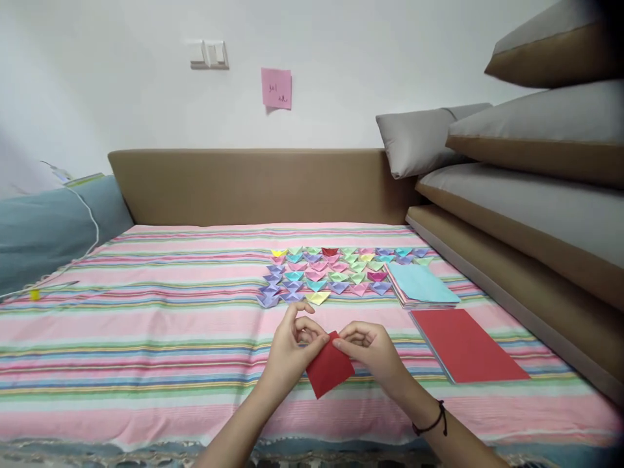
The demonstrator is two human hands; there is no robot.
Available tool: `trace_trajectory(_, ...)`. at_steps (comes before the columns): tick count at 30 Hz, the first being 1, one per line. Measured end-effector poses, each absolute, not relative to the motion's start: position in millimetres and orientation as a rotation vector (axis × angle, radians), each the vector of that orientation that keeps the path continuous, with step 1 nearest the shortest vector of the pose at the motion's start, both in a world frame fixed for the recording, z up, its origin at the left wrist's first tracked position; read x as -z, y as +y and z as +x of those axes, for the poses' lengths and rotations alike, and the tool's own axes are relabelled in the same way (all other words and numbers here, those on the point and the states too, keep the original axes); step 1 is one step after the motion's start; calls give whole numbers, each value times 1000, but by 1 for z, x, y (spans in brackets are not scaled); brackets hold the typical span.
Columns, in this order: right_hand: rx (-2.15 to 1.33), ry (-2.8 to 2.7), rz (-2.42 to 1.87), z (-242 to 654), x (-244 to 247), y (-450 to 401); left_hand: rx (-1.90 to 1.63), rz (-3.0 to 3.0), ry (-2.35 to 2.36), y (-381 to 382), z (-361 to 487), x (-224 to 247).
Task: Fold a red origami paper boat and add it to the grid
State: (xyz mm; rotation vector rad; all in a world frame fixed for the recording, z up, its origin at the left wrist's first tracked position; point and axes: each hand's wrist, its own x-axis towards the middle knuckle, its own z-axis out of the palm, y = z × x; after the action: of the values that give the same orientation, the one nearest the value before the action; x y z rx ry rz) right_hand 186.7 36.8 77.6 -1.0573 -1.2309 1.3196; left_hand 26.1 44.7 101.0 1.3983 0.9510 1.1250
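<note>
A small red paper square [329, 370] is held up by its top corner, tilted like a diamond. My left hand [298, 341] pinches it at the upper left, with the index finger raised off the paper. My right hand [365, 344] grips the same corner from the right, thumb on the front face. The fingertips of both hands nearly meet there. Just beyond my hands, many small folded paper boats [318, 298] in several colours lie in rows on the striped cloth [146, 325].
Right of my hands lie a stack of red sheets [472, 344] and a stack of light blue sheets [426, 285]. Large cushions [526, 208] are piled at the right. At the left are a blue bolster [53, 221], a white cable and a small yellow object [34, 294].
</note>
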Motion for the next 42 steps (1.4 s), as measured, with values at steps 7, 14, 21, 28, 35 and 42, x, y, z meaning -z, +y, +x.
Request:
trace_trajectory(7, -1351, -1321, -1063, 184, -50, 35, -1070, 1398, 1048, 48, 35, -71)
trace_trajectory(14, -1313, -1380, -1129, 185, -54, 29, -1081, 1272, 1056, 43, 32, -76)
trace_trajectory(21, -1148, -1435, -1141, 190, -59, 24, -1090, 1242, 1007, 38, 32, -81)
trace_trajectory(28, -1094, -1495, -1140, 191, -60, 22, -1075, 1335, 965, 37, 37, -83)
trace_trajectory(35, -1018, -1357, -1196, 207, -71, 20, -1128, 1387, 1017, 39, 36, -87)
trace_trajectory(42, -935, -1331, -1197, 222, -72, 29, -1133, 1369, 1072, 45, 30, -90)
